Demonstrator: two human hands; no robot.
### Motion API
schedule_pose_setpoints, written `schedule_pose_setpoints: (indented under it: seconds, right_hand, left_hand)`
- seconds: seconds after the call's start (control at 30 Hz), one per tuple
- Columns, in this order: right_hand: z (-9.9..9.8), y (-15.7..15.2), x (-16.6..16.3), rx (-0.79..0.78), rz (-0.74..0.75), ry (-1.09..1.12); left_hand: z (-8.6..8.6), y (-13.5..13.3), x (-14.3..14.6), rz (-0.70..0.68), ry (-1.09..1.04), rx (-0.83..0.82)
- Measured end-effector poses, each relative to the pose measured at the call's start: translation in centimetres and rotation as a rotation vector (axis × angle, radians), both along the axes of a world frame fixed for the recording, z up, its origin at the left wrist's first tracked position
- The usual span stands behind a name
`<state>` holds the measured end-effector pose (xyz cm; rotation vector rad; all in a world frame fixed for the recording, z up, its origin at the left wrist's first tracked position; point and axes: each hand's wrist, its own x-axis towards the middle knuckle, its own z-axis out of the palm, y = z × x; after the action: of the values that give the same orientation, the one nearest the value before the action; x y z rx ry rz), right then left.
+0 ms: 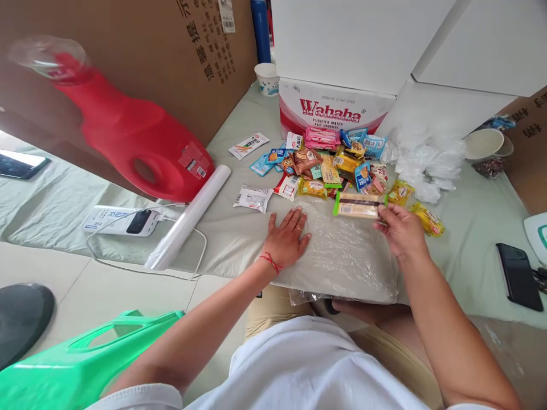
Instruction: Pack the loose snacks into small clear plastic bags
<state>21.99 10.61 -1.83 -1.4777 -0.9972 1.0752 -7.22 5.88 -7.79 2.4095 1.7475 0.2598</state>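
My right hand pinches one end of a wrapped snack bar with green ends and a brown stripe, held above a clear plastic bag. The bag lies flat at the table's front edge. My left hand rests flat with fingers spread, at the bag's left side. Beyond both hands lies a pile of small packaged snacks in several colours. A white snack packet sits just past my left fingertips. Two yellow packets, one of them a yellow snack packet, lie right of my right hand.
A Wahaha carton stands behind the snacks, with crumpled clear bags to its right. At left are a red jug, a plastic roll and a power bank with cable. A black phone lies far right.
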Motion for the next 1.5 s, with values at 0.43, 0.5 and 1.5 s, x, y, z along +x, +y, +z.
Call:
schedule_pose_setpoints:
  seconds: [0.43, 0.5, 1.5]
  right_hand:
    - [-1.9, -5.0, -2.1, -0.211, 0.226, 0.204]
    - [-2.5, -5.1, -1.7, -0.281, 0.292, 0.133]
    - [-0.9, 0.1, -5.4, 0.199, 0.657, -1.111]
  left_hand:
    - [0.6, 0.0, 0.3, 0.013, 0.052, -0.039]
    - [0.5, 0.0, 0.3, 0.014, 0.052, -0.042]
    - [0.3, -0.1, 0.1, 0.034, 0.021, -0.032]
